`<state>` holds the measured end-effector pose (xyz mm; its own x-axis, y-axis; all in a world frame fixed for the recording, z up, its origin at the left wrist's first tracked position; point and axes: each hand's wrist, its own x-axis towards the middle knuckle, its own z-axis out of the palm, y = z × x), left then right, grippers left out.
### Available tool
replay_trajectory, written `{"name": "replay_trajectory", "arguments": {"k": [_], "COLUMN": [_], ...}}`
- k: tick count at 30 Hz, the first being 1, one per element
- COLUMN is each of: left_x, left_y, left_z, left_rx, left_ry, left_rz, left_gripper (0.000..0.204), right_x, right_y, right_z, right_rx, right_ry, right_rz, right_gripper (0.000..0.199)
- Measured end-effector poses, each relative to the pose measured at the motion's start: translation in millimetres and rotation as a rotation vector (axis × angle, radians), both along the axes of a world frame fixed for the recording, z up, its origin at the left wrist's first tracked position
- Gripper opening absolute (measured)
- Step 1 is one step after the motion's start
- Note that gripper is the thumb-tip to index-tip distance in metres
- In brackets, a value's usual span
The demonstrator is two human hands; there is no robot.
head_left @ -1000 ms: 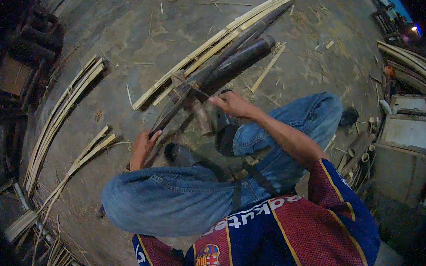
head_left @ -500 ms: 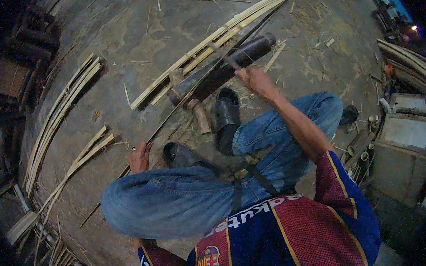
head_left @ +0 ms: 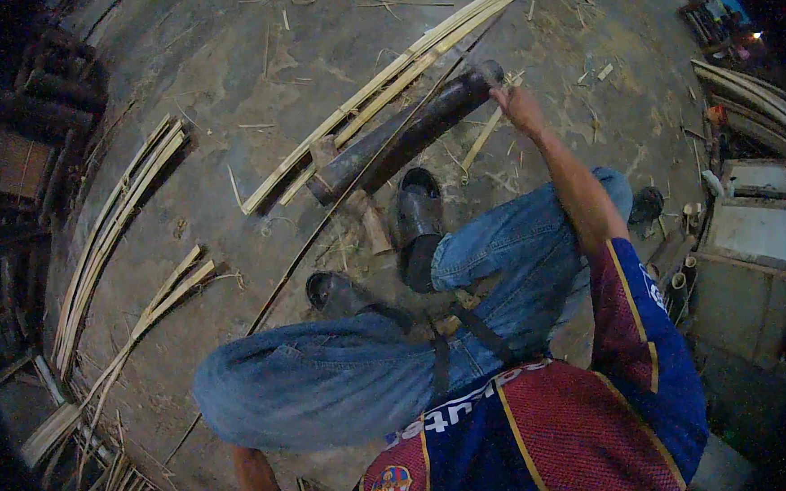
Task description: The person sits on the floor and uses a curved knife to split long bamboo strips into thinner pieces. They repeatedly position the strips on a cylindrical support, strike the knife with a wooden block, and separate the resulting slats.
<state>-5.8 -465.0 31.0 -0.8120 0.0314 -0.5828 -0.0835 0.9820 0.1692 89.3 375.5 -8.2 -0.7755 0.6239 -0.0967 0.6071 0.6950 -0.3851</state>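
Observation:
My right hand (head_left: 517, 109) is closed near the far right end of a dark log (head_left: 404, 132). It grips a short-handled tool that motion blur keeps me from naming exactly. A long thin dark bamboo strip (head_left: 320, 227) slants across the log and runs down to the left beneath my left knee. My left forearm (head_left: 256, 474) shows beside the left thigh, but the thigh hides the hand. Under the log's near end lies a short wooden crosspiece (head_left: 373, 229). My feet, in dark footwear (head_left: 419, 206), are close to the log.
Split bamboo strips (head_left: 392, 74) lie beyond the log, with another bundle (head_left: 118, 235) and shorter strips (head_left: 167, 300) at left. Scraps litter the concrete floor (head_left: 248, 83). A pale box (head_left: 746, 287) and bamboo tubes (head_left: 679, 282) stand at right.
My right hand has moved right and away, along the log toward its far end. My left hand has drawn back with the strip, out of sight behind the left thigh. The strip has slid down-left.

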Motion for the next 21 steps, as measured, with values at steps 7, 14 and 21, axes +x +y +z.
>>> {"name": "replay_trajectory", "arguments": {"k": [7, 14, 21], "left_x": [19.2, 12.0, 10.0], "left_y": [-49.9, -58.1, -61.0], "left_z": [11.1, 15.1, 27.8], "left_rx": [-0.163, -0.189, -0.217], "left_ry": [-0.103, -0.118, -0.058], "left_rz": [0.139, 0.171, 0.172], "left_gripper": [0.038, 0.040, 0.041], "right_x": [-14.0, -40.8, -69.6], "right_y": [-21.8, 5.0, -39.7], "right_z": [22.6, -22.4, 10.3], "right_rx": [0.152, 0.146, 0.153], "right_ry": [-0.045, -0.107, -0.103], "right_rz": [0.296, 0.185, 0.139], "right_gripper": [0.054, 0.052, 0.048]}}
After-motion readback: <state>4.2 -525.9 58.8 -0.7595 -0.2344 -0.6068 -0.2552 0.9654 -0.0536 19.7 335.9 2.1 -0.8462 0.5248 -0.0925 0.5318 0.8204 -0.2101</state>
